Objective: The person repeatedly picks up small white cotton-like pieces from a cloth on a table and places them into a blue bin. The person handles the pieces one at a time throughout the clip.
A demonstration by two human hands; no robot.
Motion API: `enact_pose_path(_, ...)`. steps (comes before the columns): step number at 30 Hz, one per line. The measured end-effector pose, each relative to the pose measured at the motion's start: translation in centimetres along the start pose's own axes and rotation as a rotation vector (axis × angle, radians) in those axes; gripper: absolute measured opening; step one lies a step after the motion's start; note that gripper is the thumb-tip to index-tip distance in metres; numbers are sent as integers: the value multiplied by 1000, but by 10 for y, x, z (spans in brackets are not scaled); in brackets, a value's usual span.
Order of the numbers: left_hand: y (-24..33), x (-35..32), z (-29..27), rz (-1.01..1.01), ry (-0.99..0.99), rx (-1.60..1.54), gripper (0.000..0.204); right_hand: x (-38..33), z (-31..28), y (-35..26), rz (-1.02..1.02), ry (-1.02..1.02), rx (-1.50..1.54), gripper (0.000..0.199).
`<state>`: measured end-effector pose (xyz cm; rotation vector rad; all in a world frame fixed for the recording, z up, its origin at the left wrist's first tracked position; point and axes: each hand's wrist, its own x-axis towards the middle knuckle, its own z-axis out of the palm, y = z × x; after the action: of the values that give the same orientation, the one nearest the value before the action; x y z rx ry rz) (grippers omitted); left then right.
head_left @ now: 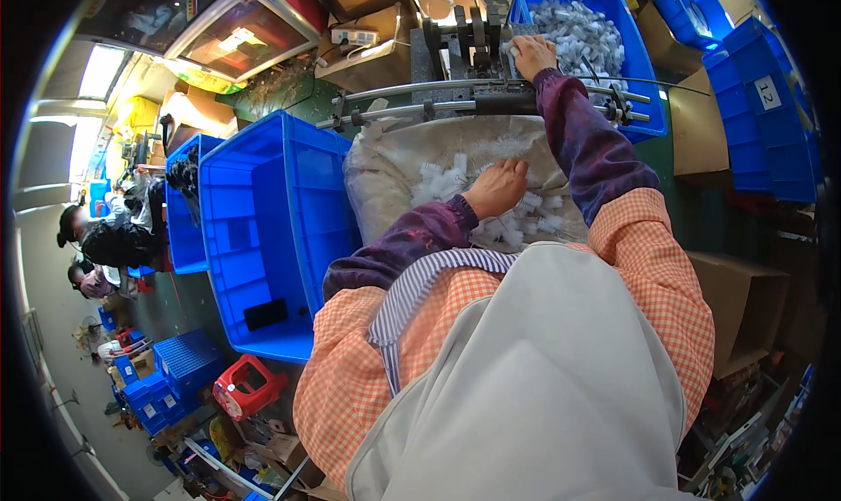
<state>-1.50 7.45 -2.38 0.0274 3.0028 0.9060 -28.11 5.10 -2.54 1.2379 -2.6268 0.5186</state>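
Curled narrow, the left hand [498, 188] sits over white-bristled brushes [438, 184], contents hidden; beige cloth [377, 166] probably keeps them close. The right hand [533, 57], hold unclear, rests at the metal fixture [479, 38].

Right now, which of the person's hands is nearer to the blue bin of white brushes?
Right. The right hand is at the machine, close beside the blue bin; the left hand is farther off, over the loose brushes on the cloth.

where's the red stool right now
In the head view, the red stool is at the lower left, just below the big blue bin and right of the stacked blue crates.
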Motion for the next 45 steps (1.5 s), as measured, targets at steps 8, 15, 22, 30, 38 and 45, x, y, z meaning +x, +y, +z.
enact_pose_path(8, 6, -2, -11, 36, 74, -23, 37, 2, -11, -7, 94, -70, -1, 23)
enact_pose_path(15, -11, -4, -8, 2, 122, -139, 32, -17, -31, -8, 190, -64, -168, 29)
enact_pose_path(22, -4, -5, -24, 2, 223, -205, 22, -20, -15, -24, 159, -3, -163, 26)
enact_pose_path(30, -8, -2, -35, 26, 303, -233, 16, -13, -4, -63, 89, 8, -128, 27)
enact_pose_path(38, -15, -1, -54, -12, 344, -256, 19, -18, -18, -9, 118, -37, -108, 26)
enact_pose_path(45, -12, 4, -64, -23, 369, -244, 20, 3, -38, 17, 62, -184, -326, 23)
